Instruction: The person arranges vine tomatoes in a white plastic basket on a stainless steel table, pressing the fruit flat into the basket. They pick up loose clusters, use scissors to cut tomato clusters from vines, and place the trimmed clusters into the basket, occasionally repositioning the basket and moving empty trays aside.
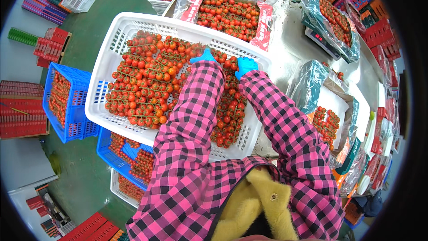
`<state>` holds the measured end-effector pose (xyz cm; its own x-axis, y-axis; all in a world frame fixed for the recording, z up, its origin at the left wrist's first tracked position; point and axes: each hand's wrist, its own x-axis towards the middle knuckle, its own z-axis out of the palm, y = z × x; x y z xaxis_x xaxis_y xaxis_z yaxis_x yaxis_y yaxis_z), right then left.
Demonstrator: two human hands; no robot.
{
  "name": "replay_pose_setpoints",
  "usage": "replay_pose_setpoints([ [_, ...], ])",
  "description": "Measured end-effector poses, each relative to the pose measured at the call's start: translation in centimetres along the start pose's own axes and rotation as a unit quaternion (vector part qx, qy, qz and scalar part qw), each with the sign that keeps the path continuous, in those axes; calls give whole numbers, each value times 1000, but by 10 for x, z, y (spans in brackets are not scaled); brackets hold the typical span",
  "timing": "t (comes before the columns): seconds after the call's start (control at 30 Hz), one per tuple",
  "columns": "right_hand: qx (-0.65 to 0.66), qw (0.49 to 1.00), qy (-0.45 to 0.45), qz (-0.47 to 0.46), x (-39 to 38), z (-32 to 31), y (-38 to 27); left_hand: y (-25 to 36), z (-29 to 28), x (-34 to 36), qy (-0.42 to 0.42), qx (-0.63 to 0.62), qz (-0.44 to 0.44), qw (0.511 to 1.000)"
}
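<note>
A large white perforated crate (100, 93) is in front of me, holding many vines of red cherry tomatoes (147, 76). Both my hands wear blue gloves and reach to its far side. My left hand (203, 56) is closed at one end of a cherry tomato vine (220, 56), its fingertips partly hidden among the fruit. At the vine's other end, close to the crate's far right corner, my right hand (246, 66) has its fingers curled on it. My sleeves cover part of the tomatoes below.
A plastic-lined box of cherry tomatoes (227, 18) stands beyond the crate. On the metal table (285, 40) at right are a part-filled open box (327, 125) and another box on a scale (322, 43). Blue crates (80, 102) with tomatoes are at left.
</note>
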<state>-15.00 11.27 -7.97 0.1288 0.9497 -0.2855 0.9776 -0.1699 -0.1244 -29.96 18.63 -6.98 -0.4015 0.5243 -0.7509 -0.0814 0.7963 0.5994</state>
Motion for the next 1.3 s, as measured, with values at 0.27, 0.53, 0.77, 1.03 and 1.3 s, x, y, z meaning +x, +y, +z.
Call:
replay_pose_setpoints([
  [0.27,876,467,-118,-22,-119,-78,59,-24,13,-6,32,-62,114,991],
  [0.53,808,580,100,26,-243,-98,221,-26,14,-128,-602,-286,167,727],
  [0.77,905,394,122,-99,-319,-56,331,-71,159,-302,-696,175,289,633],
  [1.03,879,438,187,-18,-351,-50,354,-152,278,-301,-421,668,577,206],
  [1.3,91,962,206,157,-235,-11,377,-178,260,-238,-336,575,735,124],
])
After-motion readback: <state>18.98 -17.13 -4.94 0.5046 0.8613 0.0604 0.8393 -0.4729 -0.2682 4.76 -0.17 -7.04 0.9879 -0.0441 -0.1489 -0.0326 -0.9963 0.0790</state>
